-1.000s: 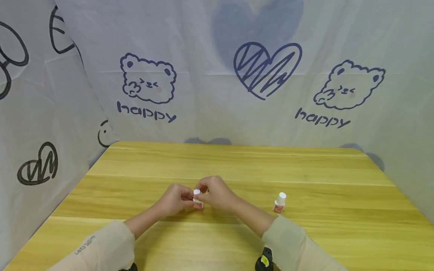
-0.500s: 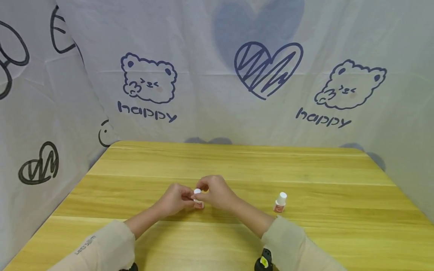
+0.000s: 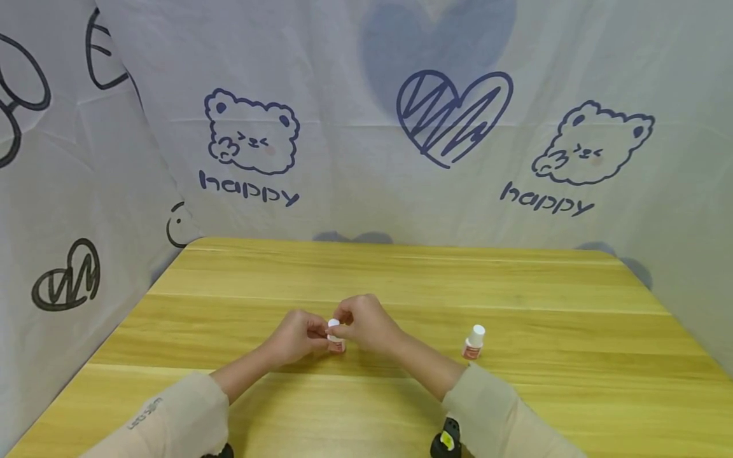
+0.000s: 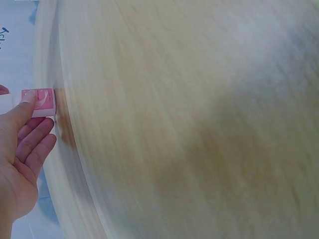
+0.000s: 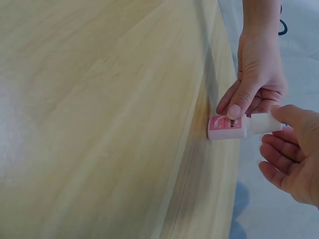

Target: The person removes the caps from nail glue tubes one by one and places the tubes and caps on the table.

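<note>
A small white bottle (image 3: 336, 346) with a pink label stands upright on the table between the two hands. My left hand (image 3: 294, 337) grips its body, thumb laid over the pink label (image 4: 45, 99) in the left wrist view. With thumb and fingers, my right hand (image 3: 366, 323) pinches the white cap (image 5: 264, 123) at the bottle's top. In the right wrist view the cap sits on the neck, and both hands meet at the bottle. To the right, apart from the hands, stands a second capped white bottle (image 3: 473, 342) with a reddish label.
The wooden table (image 3: 366, 407) reaches back to a white cloth (image 3: 355, 191) printed with bears and hearts. Another printed cloth (image 3: 69, 191) hangs along the left side. A black wrist device (image 3: 446, 440) shows below the right sleeve.
Hardly anything differs: both hands stay at the same bottle, with only slight movement of the right hand at the cap. The second bottle has not moved.
</note>
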`<state>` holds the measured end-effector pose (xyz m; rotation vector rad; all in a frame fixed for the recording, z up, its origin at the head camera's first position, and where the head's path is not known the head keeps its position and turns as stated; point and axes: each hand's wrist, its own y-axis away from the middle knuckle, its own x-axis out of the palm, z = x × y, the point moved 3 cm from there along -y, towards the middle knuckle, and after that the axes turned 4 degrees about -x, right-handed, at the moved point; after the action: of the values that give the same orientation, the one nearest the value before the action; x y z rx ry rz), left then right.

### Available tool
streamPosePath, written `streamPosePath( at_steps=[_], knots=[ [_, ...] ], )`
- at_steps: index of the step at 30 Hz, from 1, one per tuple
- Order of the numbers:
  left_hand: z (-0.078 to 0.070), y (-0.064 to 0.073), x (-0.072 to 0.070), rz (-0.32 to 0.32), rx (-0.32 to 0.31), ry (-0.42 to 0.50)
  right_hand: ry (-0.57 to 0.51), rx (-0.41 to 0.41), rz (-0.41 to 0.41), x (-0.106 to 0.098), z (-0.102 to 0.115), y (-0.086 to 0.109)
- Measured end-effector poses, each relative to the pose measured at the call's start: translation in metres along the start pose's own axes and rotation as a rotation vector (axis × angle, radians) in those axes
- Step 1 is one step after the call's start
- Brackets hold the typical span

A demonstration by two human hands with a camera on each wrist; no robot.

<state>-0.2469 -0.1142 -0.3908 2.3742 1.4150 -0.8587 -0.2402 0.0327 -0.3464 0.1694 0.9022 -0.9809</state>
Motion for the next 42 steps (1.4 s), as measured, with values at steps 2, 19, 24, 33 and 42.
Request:
streamPosePath(
  at_steps=[2,19,24,33,42],
  knots=[
    [0.0001,0.0003,0.0001,0.001,-0.001,-0.005,0.004,-0.005,0.013,-0.0005,0.0005,-0.0004],
    [0.0002,0.0028,0.001,0.009,0.023,-0.025,0.056,-0.037,0.074,-0.0003,0.0015,-0.002],
    [0.0,0.0033,0.0003,0.001,0.032,-0.036,0.083,-0.023,0.023,0.0029,0.0014,-0.0005],
    [-0.001,0.0026,0.0008,0.015,0.001,0.014,0.055,0.021,-0.032,0.0046,0.0011,0.0004],
    [-0.0009,0.0026,-0.0001,0.022,-0.009,0.002,0.015,0.024,0.005,0.0026,0.0032,-0.0005]
  ],
)
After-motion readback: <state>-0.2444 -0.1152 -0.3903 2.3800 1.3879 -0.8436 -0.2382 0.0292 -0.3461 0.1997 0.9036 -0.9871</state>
